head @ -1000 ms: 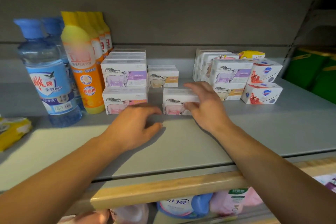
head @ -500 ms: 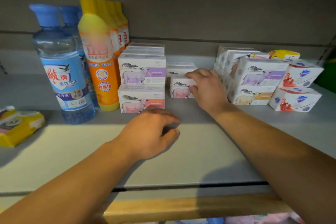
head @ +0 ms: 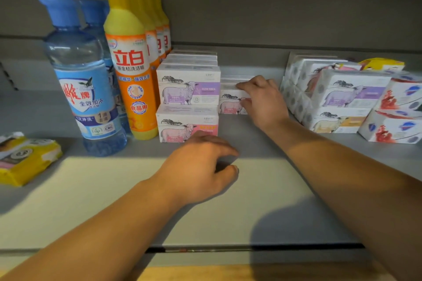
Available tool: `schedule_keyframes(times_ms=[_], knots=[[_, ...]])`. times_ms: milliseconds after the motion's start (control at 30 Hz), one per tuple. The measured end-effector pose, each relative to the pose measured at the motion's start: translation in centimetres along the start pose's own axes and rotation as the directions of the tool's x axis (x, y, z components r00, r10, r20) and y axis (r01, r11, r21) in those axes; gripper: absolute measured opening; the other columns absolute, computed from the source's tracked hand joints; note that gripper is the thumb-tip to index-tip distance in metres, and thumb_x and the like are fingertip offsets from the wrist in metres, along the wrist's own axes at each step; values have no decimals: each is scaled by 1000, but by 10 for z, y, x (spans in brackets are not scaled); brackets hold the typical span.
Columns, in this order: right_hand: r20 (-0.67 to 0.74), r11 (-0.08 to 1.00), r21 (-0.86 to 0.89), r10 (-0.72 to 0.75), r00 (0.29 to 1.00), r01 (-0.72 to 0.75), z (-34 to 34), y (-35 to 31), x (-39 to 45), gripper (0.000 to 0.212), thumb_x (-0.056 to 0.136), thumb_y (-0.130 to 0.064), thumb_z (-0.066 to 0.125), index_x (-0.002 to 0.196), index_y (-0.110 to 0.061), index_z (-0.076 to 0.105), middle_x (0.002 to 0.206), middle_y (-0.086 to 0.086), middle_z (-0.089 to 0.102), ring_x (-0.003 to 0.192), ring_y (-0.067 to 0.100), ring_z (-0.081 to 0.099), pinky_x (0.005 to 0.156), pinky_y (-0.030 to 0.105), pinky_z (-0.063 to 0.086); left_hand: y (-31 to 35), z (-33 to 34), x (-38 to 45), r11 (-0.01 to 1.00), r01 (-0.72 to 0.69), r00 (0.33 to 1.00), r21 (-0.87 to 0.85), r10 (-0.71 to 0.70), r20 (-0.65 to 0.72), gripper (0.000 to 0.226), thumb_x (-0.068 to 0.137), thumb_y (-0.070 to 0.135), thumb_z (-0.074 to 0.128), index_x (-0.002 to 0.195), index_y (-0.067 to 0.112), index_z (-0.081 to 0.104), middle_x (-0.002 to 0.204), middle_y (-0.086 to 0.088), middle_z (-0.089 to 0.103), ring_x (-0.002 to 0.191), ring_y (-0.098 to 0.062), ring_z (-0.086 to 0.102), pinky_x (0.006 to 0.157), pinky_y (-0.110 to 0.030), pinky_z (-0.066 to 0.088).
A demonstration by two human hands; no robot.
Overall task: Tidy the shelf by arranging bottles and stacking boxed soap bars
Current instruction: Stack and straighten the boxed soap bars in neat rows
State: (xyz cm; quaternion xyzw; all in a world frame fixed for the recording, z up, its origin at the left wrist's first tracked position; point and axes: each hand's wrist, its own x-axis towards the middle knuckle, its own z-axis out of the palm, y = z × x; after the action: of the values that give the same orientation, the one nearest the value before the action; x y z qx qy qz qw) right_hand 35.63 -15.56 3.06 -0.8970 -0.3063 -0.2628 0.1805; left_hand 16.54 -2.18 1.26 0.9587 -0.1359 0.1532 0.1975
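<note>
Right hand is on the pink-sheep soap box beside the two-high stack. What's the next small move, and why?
Probably slide the pink-sheep soap box under the right hand leftward, flush against the two-high stack: it sits set back from the stack's front and the left hand holds nothing.

Right hand (head: 265,100) grips pink-label soap box (head: 230,104) at frame centre, fingers curled over its top, box just right of two-high soap stack (head: 188,102). Left hand (head: 201,171) hovers lower centre over grey shelf (head: 262,207), fingers loosely curled, holding nothing. Blue-capped bottle (head: 84,80) and orange detergent bottle (head: 131,68) upright at left. More boxed soaps (head: 349,98) stacked at right. Yellow packet (head: 22,157) at left edge.
</note>
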Motion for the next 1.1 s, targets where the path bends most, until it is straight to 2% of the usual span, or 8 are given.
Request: schedule_keyframes(times_ms=[100, 200, 400, 567, 733, 800, 967, 1100], knots=[[106, 1000, -6, 21, 994, -20, -12, -2, 2, 47, 94, -18, 58, 140, -24, 51, 135, 5, 52, 123, 32, 43, 103, 39, 40, 4, -2, -1, 999, -21, 1000, 39, 21, -5, 23, 85, 37, 55, 73, 18, 49, 75, 4, 53, 80, -20, 47, 76, -36, 46], [128, 998, 45, 48, 991, -54, -38, -3, -9, 48, 92, -27, 59, 139, -23, 51, 138, 4, 50, 129, 29, 43, 105, 38, 40, 7, -5, -2, 998, -15, 1000, 60, 15, 5, 27, 85, 40, 51, 79, 15, 56, 81, 2, 60, 84, -19, 53, 73, -34, 47], [-155, 995, 85, 71, 985, -58, -96, 25, -54, 25, 87, -22, 64, 110, -16, 68, 112, 5, 63, 109, 28, 54, 88, 23, 34, 25, -9, -6, 996, 77, 997, -41, -76, 10, 41, 80, 50, 54, 109, 25, 69, 104, 9, 70, 96, -11, 62, 82, -30, 51], [-316, 983, 4, 173, 933, -181, -129, 68, -68, 31, 84, -21, 65, 114, -11, 66, 114, 13, 60, 109, 38, 50, 96, 36, 36, 46, -2, 16, 954, 195, 978, -226, -207, -31, 32, 86, 40, 66, 116, 29, 67, 114, 12, 69, 104, -4, 63, 95, -24, 48], [-82, 938, -181, 286, 955, -296, -142, 110, -63, 60, 86, -30, 64, 142, -15, 48, 143, 9, 49, 135, 35, 35, 115, 41, 23, 63, 17, 36, 908, 201, 962, -367, -253, -100, 24, 86, 27, 68, 110, 22, 69, 103, 7, 71, 94, -7, 66, 93, -29, 51], [-25, 925, -253, 286, 958, -283, -139, 119, -63, 62, 88, -32, 62, 145, -19, 42, 147, 6, 45, 140, 32, 29, 117, 45, 19, 62, 22, 36, 896, 179, 957, -406, -255, -140, 20, 86, 23, 68, 106, 23, 71, 98, 9, 72, 89, -6, 68, 89, -27, 52], [-47, 935, -245, 253, 966, -257, -143, 120, -57, 58, 80, -33, 74, 128, -12, 47, 131, 11, 55, 133, 32, 35, 116, 48, 19, 60, 25, 32, 882, 149, 958, -448, -242, -157, 12, 86, 25, 69, 97, 25, 72, 91, 13, 73, 83, -2, 68, 82, -22, 52], [-84, 969, -161, 177, 981, -189, -156, 104, -62, 54, 79, -26, 78, 123, -15, 49, 122, 7, 55, 118, 30, 44, 103, 40, 33, 60, 21, 33, 863, 164, 951, -479, -268, -157, 14, 86, 26, 68, 100, 24, 70, 92, 12, 72, 83, -7, 68, 81, -22, 51]])
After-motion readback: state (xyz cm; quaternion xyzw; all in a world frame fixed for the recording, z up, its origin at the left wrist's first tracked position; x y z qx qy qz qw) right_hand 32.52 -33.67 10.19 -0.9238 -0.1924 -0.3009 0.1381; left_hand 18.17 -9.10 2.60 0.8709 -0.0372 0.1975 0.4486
